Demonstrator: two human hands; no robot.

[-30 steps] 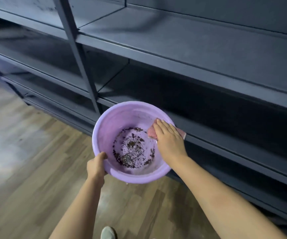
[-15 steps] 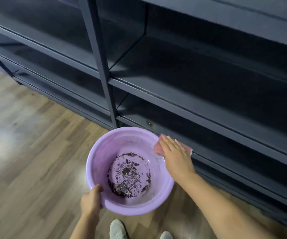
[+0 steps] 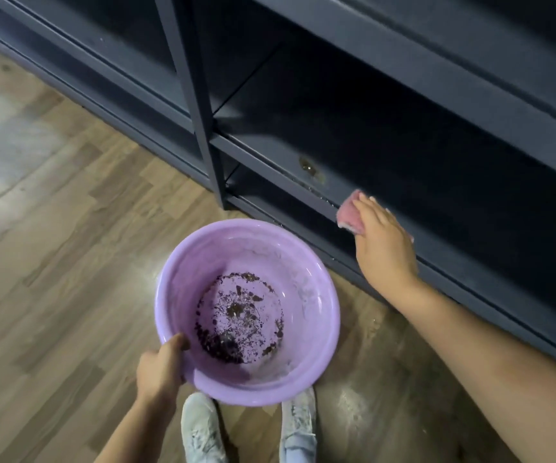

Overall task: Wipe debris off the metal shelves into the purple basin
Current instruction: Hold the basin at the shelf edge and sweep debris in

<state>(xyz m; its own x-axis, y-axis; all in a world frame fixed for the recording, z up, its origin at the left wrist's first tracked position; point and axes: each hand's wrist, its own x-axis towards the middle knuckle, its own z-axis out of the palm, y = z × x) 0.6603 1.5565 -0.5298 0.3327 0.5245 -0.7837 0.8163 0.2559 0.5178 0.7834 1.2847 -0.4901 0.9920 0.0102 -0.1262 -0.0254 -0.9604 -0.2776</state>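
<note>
The purple basin (image 3: 316, 295) hangs low over the floor, dark crumbs scattered across its bottom. My left hand (image 3: 159, 369) grips its near-left rim, thumb inside. My right hand (image 3: 383, 245) presses a pink cloth (image 3: 348, 215) flat against the front edge of a low dark metal shelf (image 3: 437, 182), to the right of and above the basin. A small brownish patch of debris (image 3: 310, 167) lies on that shelf, left of the cloth and apart from it.
A dark upright post (image 3: 199, 95) divides the shelving bays. More shelves run above and to the left. Wood-look flooring (image 3: 52, 262) spreads left. My two white shoes (image 3: 199, 429) stand just below the basin.
The view has dropped to the lowest shelves. My right hand has left the basin rim with the cloth and moved right onto the shelf edge. The basin has sunk lower.
</note>
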